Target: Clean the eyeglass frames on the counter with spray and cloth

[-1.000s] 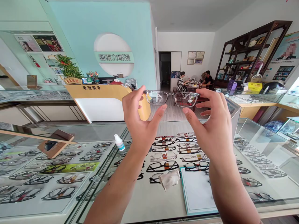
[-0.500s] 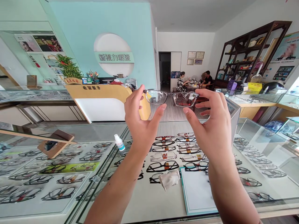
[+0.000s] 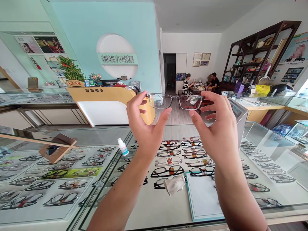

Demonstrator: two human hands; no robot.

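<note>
A pair of eyeglasses (image 3: 161, 100) with a thin grey frame and clear lenses is held up in the air, level, between both hands. My left hand (image 3: 146, 123) grips its left end, the thumb under the left lens and the index finger at the outer corner. At the right end, my right hand (image 3: 215, 123) pinches it the same way. Below them a crumpled pale cloth (image 3: 175, 185) lies on the glass counter, beside a white board with a teal edge (image 3: 204, 197). A small white bottle (image 3: 123, 147) stands left of my left forearm.
Rows of eyeglasses (image 3: 167, 171) fill the glass display counter. A wooden stand (image 3: 57, 148) is at the left. Beyond are a yellow and white desk (image 3: 103, 106) and a dark shelf (image 3: 255, 54). Two people sit at a far table.
The eyeglasses and the fingers of my left hand have shifted very slightly left. Both hands keep their hold, and the things on the counter stay where they were.
</note>
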